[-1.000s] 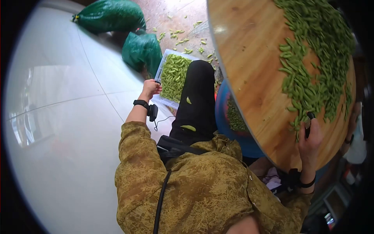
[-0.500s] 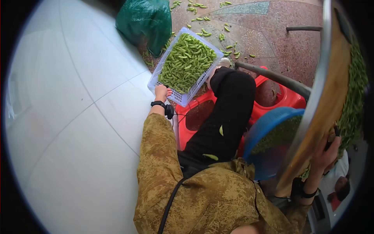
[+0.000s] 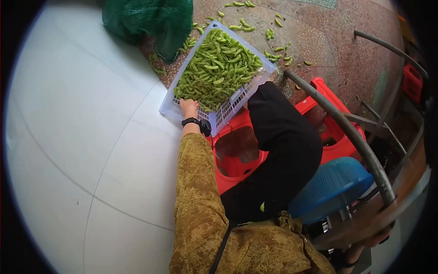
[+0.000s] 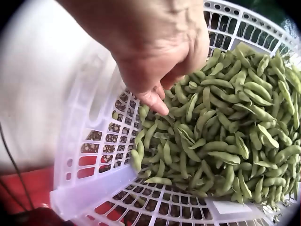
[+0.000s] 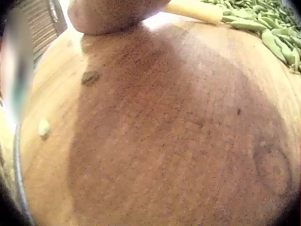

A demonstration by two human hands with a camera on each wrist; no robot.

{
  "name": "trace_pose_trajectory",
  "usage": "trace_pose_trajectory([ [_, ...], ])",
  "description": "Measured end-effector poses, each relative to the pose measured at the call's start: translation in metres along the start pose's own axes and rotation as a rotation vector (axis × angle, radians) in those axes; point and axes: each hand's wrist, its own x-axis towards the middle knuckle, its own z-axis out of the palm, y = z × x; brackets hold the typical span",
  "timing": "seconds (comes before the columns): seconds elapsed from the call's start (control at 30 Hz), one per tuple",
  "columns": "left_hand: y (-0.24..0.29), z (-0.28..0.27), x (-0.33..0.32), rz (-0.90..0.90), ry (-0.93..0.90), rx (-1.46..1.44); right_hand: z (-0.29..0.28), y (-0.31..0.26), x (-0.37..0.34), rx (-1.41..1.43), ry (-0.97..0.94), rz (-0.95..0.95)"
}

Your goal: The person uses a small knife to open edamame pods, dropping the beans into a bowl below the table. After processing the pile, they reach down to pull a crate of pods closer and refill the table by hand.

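My left hand reaches over the near corner of a white plastic basket heaped with green bean pods. In the left wrist view one digit of that hand points down to the edge of the pods, while the other fingers bend partly out of sight behind it. At the lower right of the head view, my right hand is blurred beside the round wooden table. In the right wrist view only part of it shows over the wooden tabletop, with a pale yellow stick-like piece beside it.
Red plastic stools stand by my legs, and a blue basin sits under the table. Metal table legs cross the right side. A green mesh bag lies behind the basket. Loose pods dot the floor.
The head view has swung left and down, away from the tabletop. My left hand has moved from the basket's near edge in over the pods. The right hand has become mostly hidden.
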Motion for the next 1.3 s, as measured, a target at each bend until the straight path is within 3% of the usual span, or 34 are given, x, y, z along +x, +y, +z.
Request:
trace_pose_trajectory([
  [0.2, -0.005, 0.006, 0.023, -0.028, 0.096, 0.017, 0.051, -0.018, 0.006, 0.161, -0.084, 0.049],
  [0.33, -0.008, 0.019, 0.029, 0.072, 0.188, 0.033, 0.078, -0.026, 0.007, 0.262, -0.124, 0.089],
  [0.4, -0.019, 0.022, 0.041, 0.211, 0.288, 0.224, 0.088, -0.026, 0.003, 0.301, -0.146, 0.112],
  [0.43, -0.031, 0.02, 0.054, 0.295, 0.336, 0.274, 0.09, -0.025, 0.001, 0.315, -0.161, 0.123],
  [0.6, -0.06, 0.009, 0.114, 0.302, 0.301, 0.216, 0.078, -0.017, -0.012, 0.352, -0.228, 0.215],
  [0.67, -0.069, 0.005, 0.131, 0.39, 0.308, 0.219, 0.07, -0.014, -0.016, 0.361, -0.245, 0.259],
  [0.73, -0.062, 0.009, 0.119, 0.444, 0.33, 0.455, 0.063, -0.01, -0.018, 0.365, -0.253, 0.299],
  [0.83, -0.029, 0.024, 0.068, 0.276, 0.271, 0.293, 0.055, -0.005, -0.022, 0.378, -0.262, 0.358],
  [1.0, -0.003, 0.028, 0.025, 0.227, 0.195, 0.296, 0.03, 0.003, -0.021, 0.439, -0.276, 0.454],
  [1.07, 0.01, 0.03, 0.012, 0.113, 0.228, 0.537, 0.015, 0.008, -0.022, 0.465, -0.269, 0.495],
  [1.3, 0.041, 0.014, -0.019, 0.149, 0.003, 0.585, -0.023, 0.023, -0.034, 0.618, -0.139, 0.656],
])
